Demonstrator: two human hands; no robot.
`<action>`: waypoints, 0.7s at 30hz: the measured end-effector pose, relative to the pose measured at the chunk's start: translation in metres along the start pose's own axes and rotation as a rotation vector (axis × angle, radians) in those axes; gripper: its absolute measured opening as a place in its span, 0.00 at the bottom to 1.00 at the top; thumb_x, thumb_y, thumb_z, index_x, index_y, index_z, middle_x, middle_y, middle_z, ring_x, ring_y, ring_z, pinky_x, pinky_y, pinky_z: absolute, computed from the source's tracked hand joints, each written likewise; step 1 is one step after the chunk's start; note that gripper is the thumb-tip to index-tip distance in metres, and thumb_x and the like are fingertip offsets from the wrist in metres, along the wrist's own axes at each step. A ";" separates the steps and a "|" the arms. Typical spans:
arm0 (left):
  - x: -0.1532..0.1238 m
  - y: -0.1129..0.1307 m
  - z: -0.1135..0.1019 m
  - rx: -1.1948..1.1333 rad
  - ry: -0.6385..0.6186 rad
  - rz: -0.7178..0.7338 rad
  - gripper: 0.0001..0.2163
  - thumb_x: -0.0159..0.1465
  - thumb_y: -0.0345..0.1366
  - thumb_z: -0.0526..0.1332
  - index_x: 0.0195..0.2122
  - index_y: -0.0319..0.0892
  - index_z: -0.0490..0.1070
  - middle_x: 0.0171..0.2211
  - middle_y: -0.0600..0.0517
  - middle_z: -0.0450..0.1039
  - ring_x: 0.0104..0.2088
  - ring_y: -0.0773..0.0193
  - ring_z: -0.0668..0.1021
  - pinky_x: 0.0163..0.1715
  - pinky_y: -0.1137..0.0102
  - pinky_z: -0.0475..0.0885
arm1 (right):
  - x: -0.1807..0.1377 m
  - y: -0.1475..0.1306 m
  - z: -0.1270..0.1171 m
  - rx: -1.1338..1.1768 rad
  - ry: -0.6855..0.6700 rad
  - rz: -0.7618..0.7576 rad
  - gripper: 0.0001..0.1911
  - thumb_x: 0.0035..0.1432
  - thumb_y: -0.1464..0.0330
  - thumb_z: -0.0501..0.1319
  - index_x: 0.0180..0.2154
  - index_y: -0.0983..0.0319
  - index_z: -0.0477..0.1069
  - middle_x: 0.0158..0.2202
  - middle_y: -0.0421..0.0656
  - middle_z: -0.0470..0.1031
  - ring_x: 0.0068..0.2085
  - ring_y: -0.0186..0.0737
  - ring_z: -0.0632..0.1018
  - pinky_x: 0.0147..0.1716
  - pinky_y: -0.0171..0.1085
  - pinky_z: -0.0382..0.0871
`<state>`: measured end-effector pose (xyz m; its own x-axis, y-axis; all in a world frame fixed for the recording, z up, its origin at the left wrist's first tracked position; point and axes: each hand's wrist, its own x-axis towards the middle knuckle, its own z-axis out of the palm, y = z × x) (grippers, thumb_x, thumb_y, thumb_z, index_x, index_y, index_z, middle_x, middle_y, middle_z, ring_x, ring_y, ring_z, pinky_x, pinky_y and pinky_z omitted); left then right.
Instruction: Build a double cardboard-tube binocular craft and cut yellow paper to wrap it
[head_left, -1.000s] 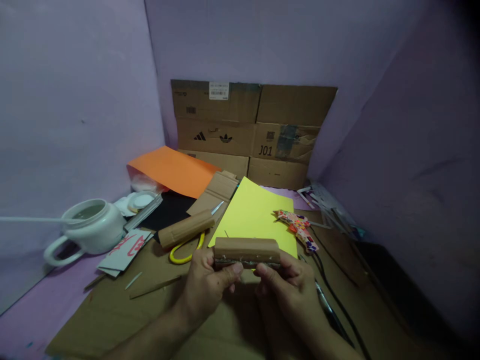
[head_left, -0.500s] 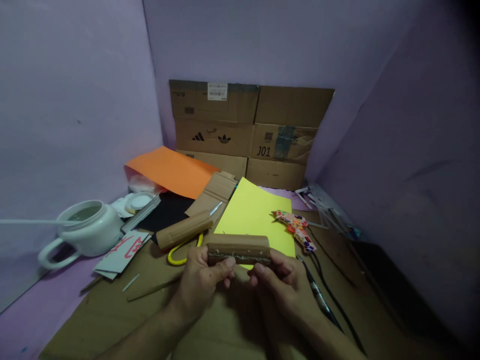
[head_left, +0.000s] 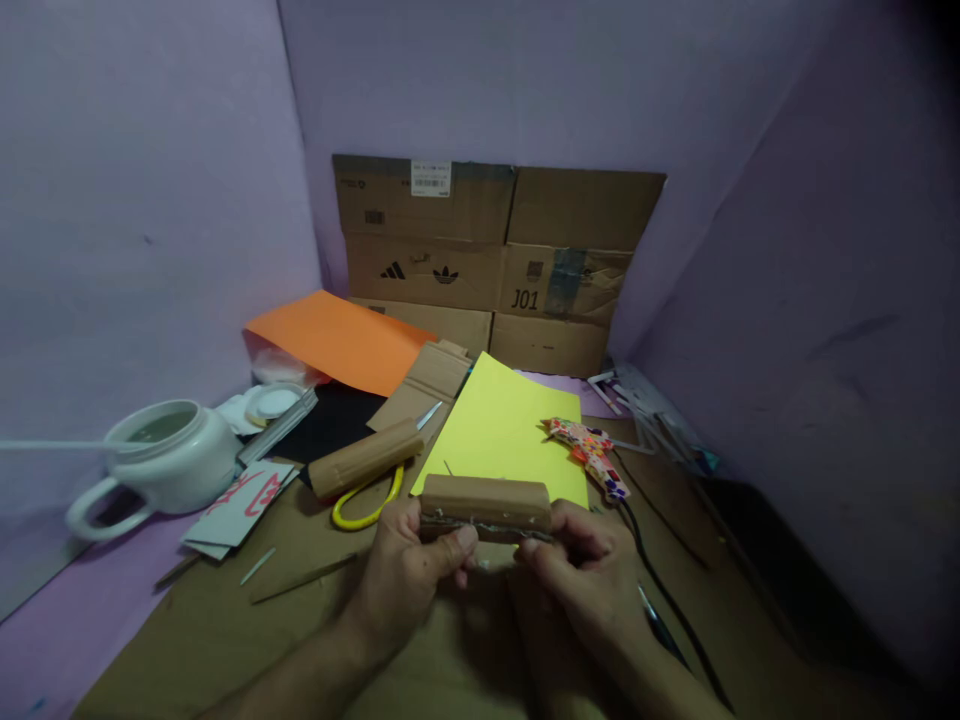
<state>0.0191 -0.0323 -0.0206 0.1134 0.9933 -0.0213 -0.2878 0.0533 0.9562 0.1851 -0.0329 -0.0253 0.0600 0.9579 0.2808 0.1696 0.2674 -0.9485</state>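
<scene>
Gripping a cardboard roll (head_left: 486, 500) — left hand (head_left: 405, 568), right hand (head_left: 589, 562) at either end; seam (head_left: 491, 528) seemingly ragged

The bare left forearm (head_left: 300, 668) and bare right forearm (head_left: 651, 655) slant inward from the lower edge of view. The bare left hand (head_left: 411, 568) and bare right hand (head_left: 581, 572) face each other, apart, each closed in a pinch, thumbs (head_left: 453, 548) in front, fingers (head_left: 583, 530) curled behind.
</scene>
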 end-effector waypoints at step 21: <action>0.004 0.012 -0.002 -0.099 0.013 -0.015 0.06 0.44 0.31 0.70 0.22 0.36 0.75 0.15 0.56 0.67 0.17 0.72 0.65 0.18 0.75 0.62 | -0.002 -0.023 0.011 0.221 -0.277 0.221 0.08 0.49 0.66 0.63 0.31 0.63 0.76 0.13 0.34 0.65 0.12 0.29 0.65 0.10 0.29 0.60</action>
<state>0.0146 -0.0273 -0.0102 0.1059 0.9936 -0.0397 -0.3788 0.0772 0.9223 0.1706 -0.0399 -0.0052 -0.2004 0.9787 0.0457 -0.0350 0.0394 -0.9986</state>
